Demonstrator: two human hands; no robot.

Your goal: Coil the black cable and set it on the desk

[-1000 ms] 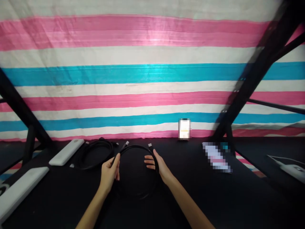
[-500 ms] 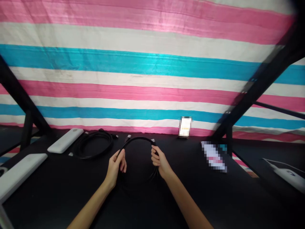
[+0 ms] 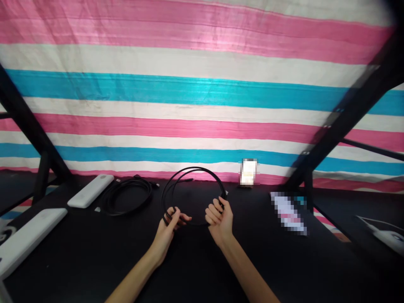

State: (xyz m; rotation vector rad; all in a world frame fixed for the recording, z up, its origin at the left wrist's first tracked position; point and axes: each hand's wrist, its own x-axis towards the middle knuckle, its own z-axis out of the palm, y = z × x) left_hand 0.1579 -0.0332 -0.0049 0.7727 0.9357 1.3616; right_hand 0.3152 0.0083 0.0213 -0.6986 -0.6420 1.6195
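Observation:
A thin black cable (image 3: 195,168) is looped into a rough circle between my hands, just above the dark tabletop. My left hand (image 3: 168,227) pinches the loop's left side between thumb and fingers. On the opposite side, the fingers of my right hand (image 3: 221,219) are curled round the cable. A small light tip pokes out just above the right fist. One dark cable end stretches out behind the loop near the table's back edge. Left of my hands, a second coiled black cable (image 3: 126,213) lies flat on the table, with light-coloured plugs around it.
Two long white devices (image 3: 91,191) lie on the left of the black table (image 3: 189,269). A bright blurred-out screen (image 3: 248,172) stands at the back. To the right are a pixelated packet (image 3: 288,214) and a white device with a cord (image 3: 386,237). Striped sheeting hangs behind, between black slanted posts.
Both hands have shifted right in the view. The cable has gone from a single arc to a fuller loop with doubled strands. The camera view has tilted slightly.

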